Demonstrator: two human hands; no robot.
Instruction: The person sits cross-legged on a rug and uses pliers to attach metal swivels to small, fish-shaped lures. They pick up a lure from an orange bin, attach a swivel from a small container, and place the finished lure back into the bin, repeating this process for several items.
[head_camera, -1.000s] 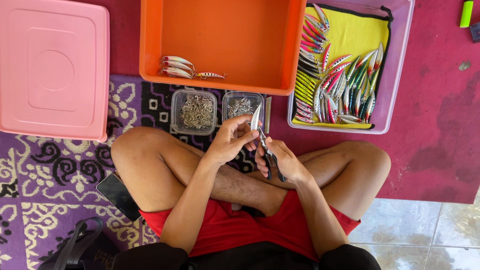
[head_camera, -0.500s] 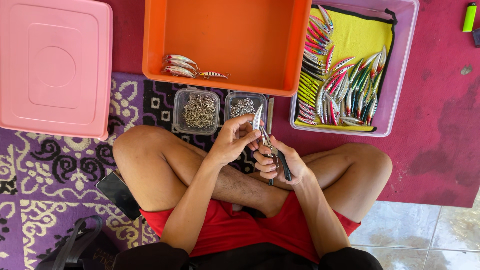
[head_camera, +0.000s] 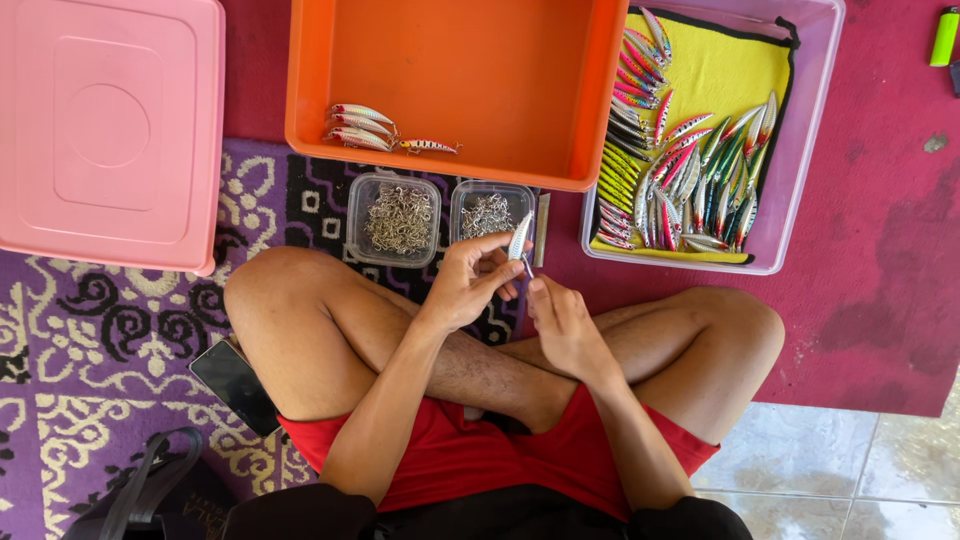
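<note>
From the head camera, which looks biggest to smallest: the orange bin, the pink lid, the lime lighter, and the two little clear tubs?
1. Orange bin
2. Pink lid, partly cut off, so unsure against the bin
3. The two clear tubs, about alike
4. Lime lighter

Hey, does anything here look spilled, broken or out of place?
Nothing stands out. The left hand holds a silvery lure with the right hand just below; finished lures lie in the orange bin, hooks stay inside the two clear tubs.

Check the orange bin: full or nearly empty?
Nearly empty: the orange bin holds only a few lures at its near left; the rest is bare floor.
</note>
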